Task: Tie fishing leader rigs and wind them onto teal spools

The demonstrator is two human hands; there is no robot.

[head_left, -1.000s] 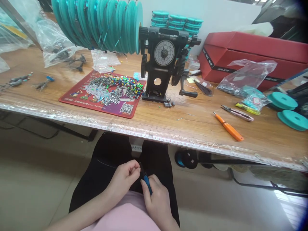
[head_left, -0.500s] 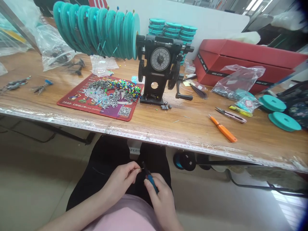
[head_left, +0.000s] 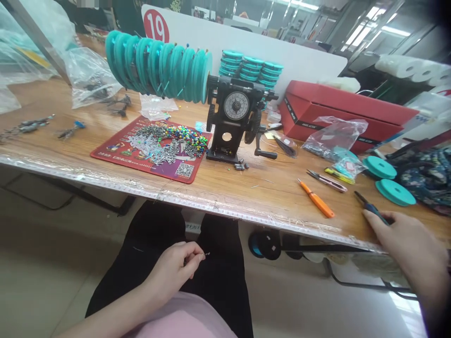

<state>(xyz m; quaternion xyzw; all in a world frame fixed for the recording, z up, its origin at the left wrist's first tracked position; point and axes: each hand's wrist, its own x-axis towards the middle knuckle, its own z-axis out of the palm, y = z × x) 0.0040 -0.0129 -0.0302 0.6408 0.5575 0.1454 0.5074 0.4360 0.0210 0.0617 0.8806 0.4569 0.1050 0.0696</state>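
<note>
My left hand (head_left: 179,265) is over my lap, thumb and fingertips pinched on a small metal fitting (head_left: 207,254) whose tip sticks out to the right; its exact kind is too small to make out. Far to the right, my right hand (head_left: 408,237) rests at the table edge. Its fingers are round the blue handle of dark-nosed pliers (head_left: 369,206), which point away to the upper left on or just above the wood. An orange-handled tool (head_left: 320,201) and pink-handled snips (head_left: 327,180) lie left of that hand. Turquoise foam spools (head_left: 395,191) are just beyond it.
A black hand-cranked winder (head_left: 232,117) carries a row of turquoise spools (head_left: 158,68). Left of it, a red mat (head_left: 109,151) bears heaps of coloured beads (head_left: 186,136) and metal fittings. A red box (head_left: 341,115) and plastic bags stand behind on the right.
My right hand has carried the pliers from my lap up to the right side of the table. My left hand stays over my lap, still pinching the small fitting. The view has tilted up.
</note>
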